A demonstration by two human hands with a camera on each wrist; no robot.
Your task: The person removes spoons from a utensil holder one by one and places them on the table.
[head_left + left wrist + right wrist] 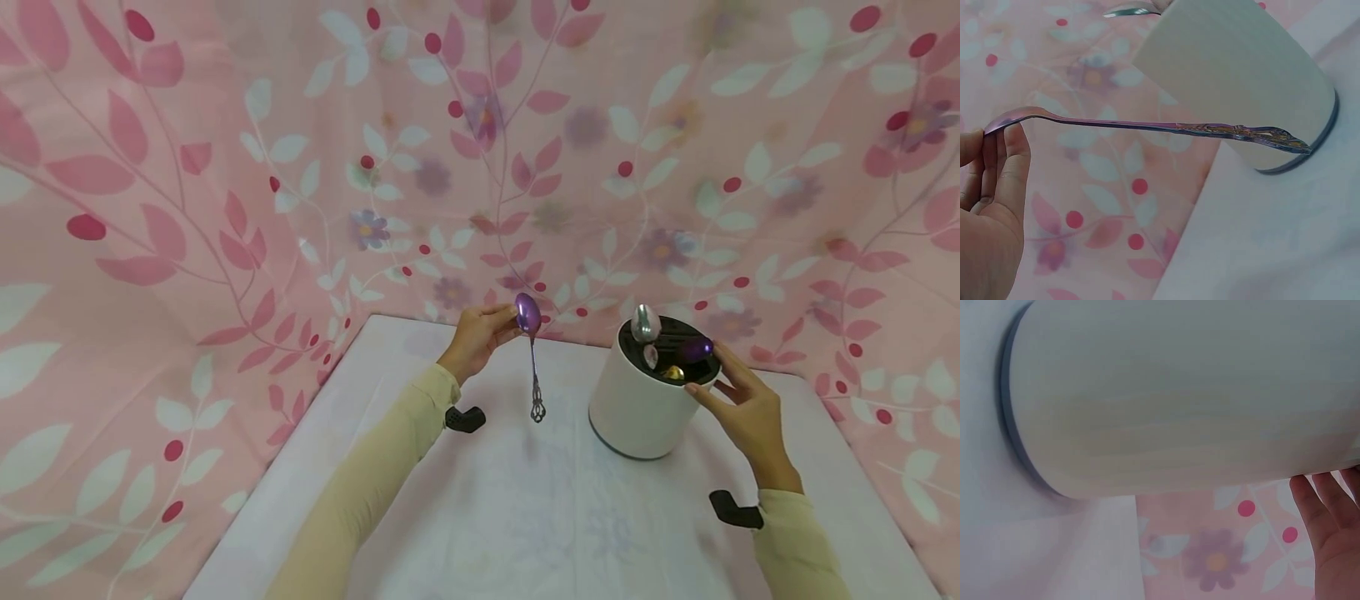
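We hold the purple spoon (529,333) up in the air with our left hand (474,340), fingertips pinching its bowl so the long handle hangs straight down below the hand, its ornate end clear of the white table (525,517); in the left wrist view the same spoon (1147,125) runs away from our fingers (1004,156) toward the white holder (1241,75). Our right hand (742,400) rests against the far side of that white holder (637,400), fingers relaxed and mostly straight along its rim, steadying it rather than clasping it; the right wrist view shows only the fingertips (1329,506) beside the smooth wall (1179,400). Just ahead of those fingers, a silver spoon (645,323), a purple one (697,347) and a gold one (673,372) stand bowl-up in the dark slotted top. We judge the held spoon light, stiff and rather slick, being polished metal, so a pinch on the smooth bowl could let it swing or slip; the thin neck or the textured, patterned handle end would give a surer hold
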